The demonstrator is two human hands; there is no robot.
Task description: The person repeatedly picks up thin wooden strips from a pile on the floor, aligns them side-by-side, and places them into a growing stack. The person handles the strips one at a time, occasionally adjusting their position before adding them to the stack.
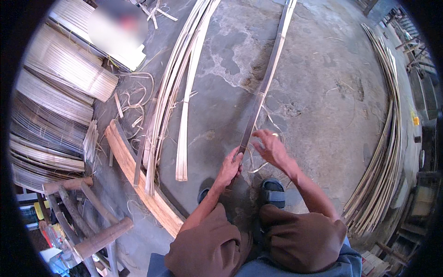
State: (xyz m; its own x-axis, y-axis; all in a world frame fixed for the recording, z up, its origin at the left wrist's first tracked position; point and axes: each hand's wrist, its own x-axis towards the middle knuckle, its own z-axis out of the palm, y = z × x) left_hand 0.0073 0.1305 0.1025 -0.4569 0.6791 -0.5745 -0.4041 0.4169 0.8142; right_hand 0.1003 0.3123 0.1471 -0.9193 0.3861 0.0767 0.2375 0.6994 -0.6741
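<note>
Just beyond the brown-clad knees (295,235), over the grey concrete floor (318,115), the left hand (229,167) closes around a long, narrow, dark-brown strip with a pale edge (253,115), near its lower end. The left forearm slants up and rightward past the left knee; the fingers wrap the strip, thumb along its upper face.

From the right knee, the right forearm leans up and leftward, wrist bent, and the right hand (271,147) hovers just right of the strip. Its fingers are parted and loosely curled, the thumb apart from the index; whether a fingertip touches the thin pale shaving beside it, I cannot tell.

Beyond both hands, the strip runs toward the floor's far edge. A bundle of slender pale-brown strips (392,134) lies along the floor's right edge.
</note>
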